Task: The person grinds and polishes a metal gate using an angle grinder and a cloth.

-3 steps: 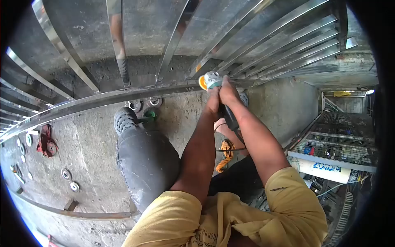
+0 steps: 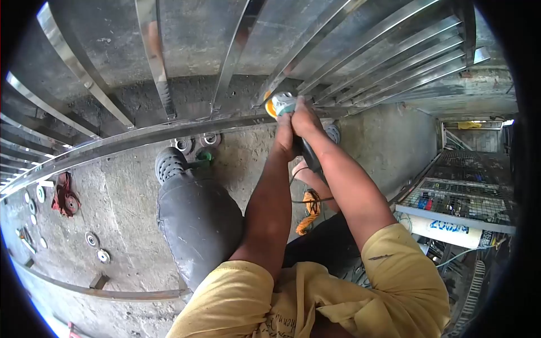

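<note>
Both my hands are wrapped round an angle grinder (image 2: pixel 285 102) with a green and silver head, a yellow disc (image 2: pixel 270 107) and a black body running back under my forearms. My left hand (image 2: pixel 285 133) grips it near the head. My right hand (image 2: pixel 306 119) is closed on it just to the right. The disc is right at the foot of an upright bar, where it meets the bottom rail (image 2: pixel 228 123) of a shiny metal railing. The grinder's black cord loops down by my leg.
Grinding discs (image 2: pixel 91 239) and a red cloth (image 2: pixel 65 197) lie on the concrete floor at left. More discs (image 2: pixel 183 145) sit by my shoe (image 2: pixel 170 163). An orange bundle (image 2: pixel 309 211) lies beneath my arms. At right stands a wire-mesh rack (image 2: pixel 451 203) with tools.
The grinder and both hands have shifted a little to the left and away from me, bringing the disc closer to the upright bar's foot.
</note>
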